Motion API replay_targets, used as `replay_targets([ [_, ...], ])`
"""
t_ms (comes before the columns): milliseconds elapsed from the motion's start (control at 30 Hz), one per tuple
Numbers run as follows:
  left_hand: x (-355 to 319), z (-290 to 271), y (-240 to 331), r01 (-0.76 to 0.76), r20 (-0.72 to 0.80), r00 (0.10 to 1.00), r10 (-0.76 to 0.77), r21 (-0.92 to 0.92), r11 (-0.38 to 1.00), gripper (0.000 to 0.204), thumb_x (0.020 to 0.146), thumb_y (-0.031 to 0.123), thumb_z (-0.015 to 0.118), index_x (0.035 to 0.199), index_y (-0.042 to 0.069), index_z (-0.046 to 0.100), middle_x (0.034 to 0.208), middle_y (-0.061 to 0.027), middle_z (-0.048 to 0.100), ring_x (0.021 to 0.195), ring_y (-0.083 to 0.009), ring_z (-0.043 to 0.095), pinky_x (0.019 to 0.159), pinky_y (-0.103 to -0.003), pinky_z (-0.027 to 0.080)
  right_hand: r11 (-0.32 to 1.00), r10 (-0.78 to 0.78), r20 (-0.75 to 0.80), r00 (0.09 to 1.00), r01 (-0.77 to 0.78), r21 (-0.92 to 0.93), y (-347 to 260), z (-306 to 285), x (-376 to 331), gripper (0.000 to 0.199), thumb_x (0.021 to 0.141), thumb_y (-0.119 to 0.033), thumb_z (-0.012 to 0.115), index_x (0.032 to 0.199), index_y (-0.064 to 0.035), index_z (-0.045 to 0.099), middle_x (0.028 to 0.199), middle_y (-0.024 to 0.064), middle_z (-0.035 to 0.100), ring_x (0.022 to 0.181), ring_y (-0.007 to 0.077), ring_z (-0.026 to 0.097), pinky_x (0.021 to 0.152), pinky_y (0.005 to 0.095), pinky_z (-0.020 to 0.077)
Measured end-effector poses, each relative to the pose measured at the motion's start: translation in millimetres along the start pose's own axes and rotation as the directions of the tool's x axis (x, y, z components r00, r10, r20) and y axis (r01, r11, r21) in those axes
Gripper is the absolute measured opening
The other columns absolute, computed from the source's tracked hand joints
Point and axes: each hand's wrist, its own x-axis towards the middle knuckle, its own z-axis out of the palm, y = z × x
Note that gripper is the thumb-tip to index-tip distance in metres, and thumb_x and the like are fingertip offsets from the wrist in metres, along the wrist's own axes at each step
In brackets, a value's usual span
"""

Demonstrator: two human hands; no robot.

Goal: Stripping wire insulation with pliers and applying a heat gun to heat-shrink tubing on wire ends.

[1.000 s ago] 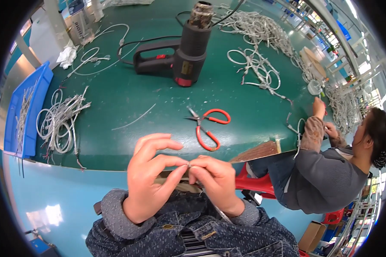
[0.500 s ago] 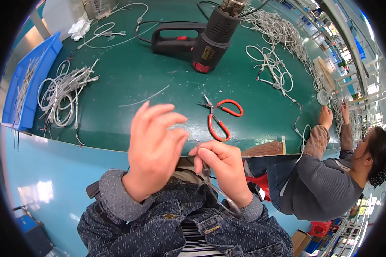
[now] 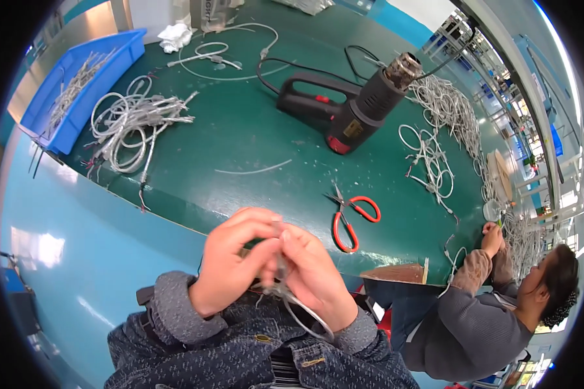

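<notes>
Both my hands meet just in front of the table's near edge. My left hand (image 3: 235,259) has thumb and fingers closed around the end of a thin grey-white cable (image 3: 305,312). My right hand (image 3: 310,272) pinches the same cable close beside it, and the cable hangs down in a loop toward my right sleeve. Motion blur and the fingers hide the cable's tip. Ahead and to the right, red-handled scissors (image 3: 345,220) lie with blades slightly apart. Beyond them rests a black heat gun (image 3: 363,110) on the green table (image 3: 240,201).
Left stands a blue bin (image 3: 120,55) of cut cables, beside a cable bundle (image 3: 136,123). A clear tube piece (image 3: 253,168) lies mid-table. More cables (image 3: 428,162) and a large heap (image 3: 448,117) lie to the right. A co-worker (image 3: 480,305) sits at my right.
My left hand, spread and apart half a second ago, has come down to the right hand and closed on the cable end. The view has turned, shifting the table's things rightward.
</notes>
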Motion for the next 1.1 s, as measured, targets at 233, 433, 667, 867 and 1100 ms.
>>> replay_targets([
  [233,-15,-62,28,0.25,-0.207,0.926,-0.317,-0.295,0.922,0.016,0.1,0.016,0.038,0.097,0.002,0.046,0.064,-0.0029,0.051,0.053,-0.0087,0.048,0.05,-0.022,0.043,-0.653,-0.296,0.426,0.855,0.144,-0.743,-43,-3,68,0.021,0.076,-0.008,0.066,0.096,-0.0039,0.059,0.089,0.0132,0.054,0.089,0.0298,0.052,0.076,0.0392,0.0441],
  [433,14,-57,15,0.398,0.057,0.91,-0.41,-0.393,0.829,0.02,0.101,0.021,0.038,0.098,0.002,0.045,0.058,0.0025,0.036,0.045,-0.0045,0.032,0.04,-0.019,0.027,-0.764,-0.32,0.4,0.859,0.016,-0.644,-50,-26,106,0.023,0.073,-0.006,0.068,0.093,-0.0044,0.058,0.088,0.0115,0.053,0.088,0.0314,0.051,0.074,0.0398,0.0429],
  [667,39,-41,-2,0.547,0.261,0.835,-0.484,-0.488,0.68,0.02,0.101,0.021,0.04,0.101,0.003,0.048,0.062,0.0021,0.039,0.047,-0.0048,0.032,0.042,-0.019,0.027,-0.55,-0.374,0.319,0.871,0.069,-0.832,-49,-17,62,0.012,0.075,-0.003,0.068,0.08,-0.0021,0.057,0.073,0.0109,0.058,0.068,0.0275,0.057,0.062,0.0357,0.0456],
  [867,60,4,-23,0.251,0.165,0.954,-0.251,0.02,0.968,0.017,0.094,0.016,0.054,0.1,0.0,0.056,0.072,-0.0001,0.052,0.052,-0.0056,0.043,0.046,-0.019,0.035,-0.153,-0.432,0.176,0.884,0.12,-0.981,-51,-18,20,0.006,0.078,0.002,0.064,0.081,0.0028,0.059,0.075,0.0089,0.063,0.066,0.0179,0.063,0.055,0.0264,0.047],
  [1100,76,21,-35,0.156,0.334,0.924,-0.184,0.109,0.982,0.015,0.089,0.011,0.059,0.094,-0.002,0.063,0.077,0.0014,0.057,0.055,-0.0037,0.046,0.047,-0.02,0.035,0.449,-0.478,-0.228,0.848,0.013,-0.893,-58,-28,14,0.016,0.078,0.003,0.065,0.094,0.0039,0.062,0.077,0.01,0.064,0.073,0.0158,0.064,0.062,0.0257,0.0495],
])
